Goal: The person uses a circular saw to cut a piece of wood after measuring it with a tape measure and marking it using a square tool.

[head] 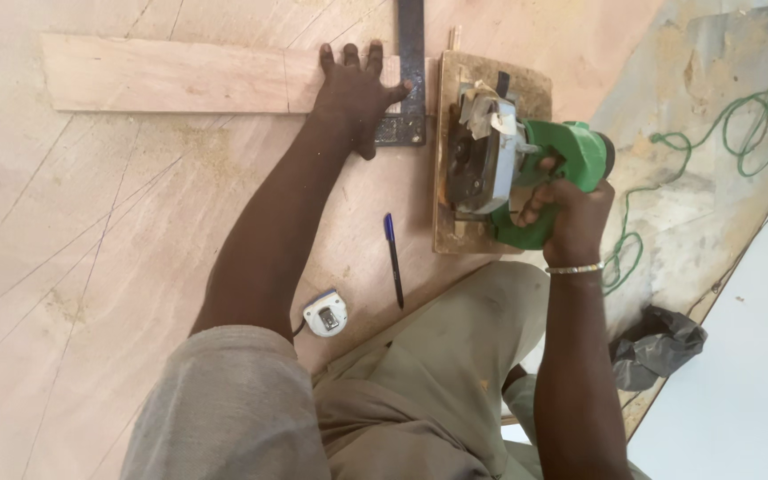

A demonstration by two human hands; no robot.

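My left hand [356, 93] presses flat on a pale wooden plank [171, 73] and on a dark metal square [411, 80] laid across it. My right hand [569, 216] grips the handle of a green circular saw [526, 169]. The saw sits on a wooden base plate [455, 233] right beside the square's blade. A thin pencil line crosses the plank just left of my left hand.
A blue pen [393, 258] and a white tape measure [326, 313] lie on the plywood sheet [91, 267] near my knee. A green cord [695, 151] loops over the floor at right. A grey plastic bag [655, 342] lies by the sheet's edge.
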